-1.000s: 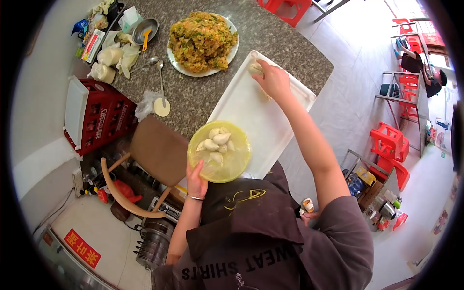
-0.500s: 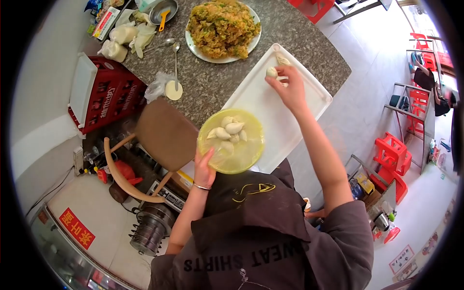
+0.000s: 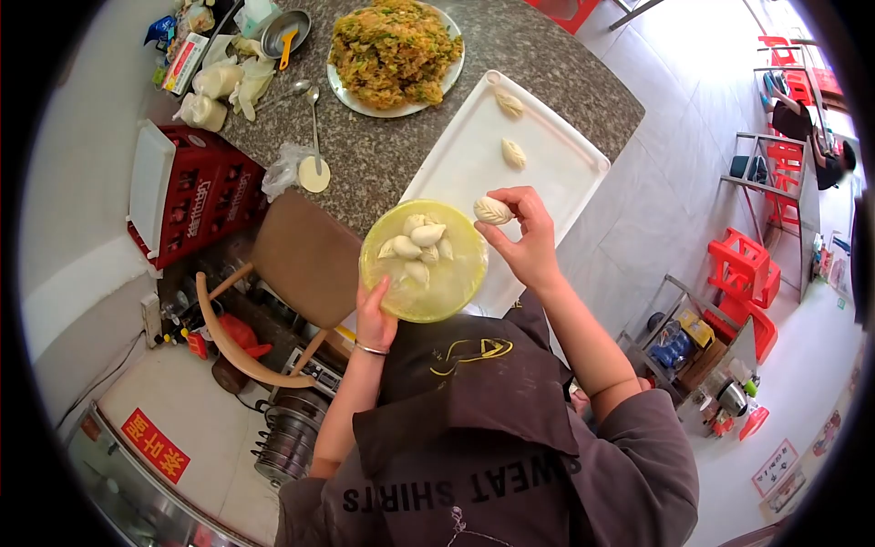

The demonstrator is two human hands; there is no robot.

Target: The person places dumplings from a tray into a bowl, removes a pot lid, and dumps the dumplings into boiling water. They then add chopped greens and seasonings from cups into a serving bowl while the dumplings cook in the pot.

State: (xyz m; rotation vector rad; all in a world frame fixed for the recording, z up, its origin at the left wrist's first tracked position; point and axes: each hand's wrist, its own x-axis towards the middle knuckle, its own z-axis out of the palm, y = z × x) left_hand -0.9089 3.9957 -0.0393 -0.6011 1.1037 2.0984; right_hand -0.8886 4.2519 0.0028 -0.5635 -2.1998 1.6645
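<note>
My left hand (image 3: 374,314) is closed on the near left rim of a round yellow-green bowl (image 3: 460,283). Several white leaf-shaped dumplings (image 3: 427,235) are heaped inside it. Just right of the bowl, my right hand (image 3: 529,239) pinches one dumpling (image 3: 493,211) between thumb and fingers, its braided seam showing. That dumpling is raised above a white rectangular tray (image 3: 456,162). On the tray lie two more pleated dumplings, one near the far corner (image 3: 509,103) and one closer to me (image 3: 513,153).
A plate of orange-green chopped filling (image 3: 396,50) stands on the speckled counter (image 3: 538,55). Left of it are a spoon (image 3: 316,128), a round dough wrapper (image 3: 314,175) and a metal bowl (image 3: 285,35). A brown chair (image 3: 305,255) and red crate (image 3: 196,196) stand at left.
My right hand has drawn back toward me with the dumpling, from beside the two on the tray to near the bowl. My left hand still holds the bowl. The view has shifted slightly.
</note>
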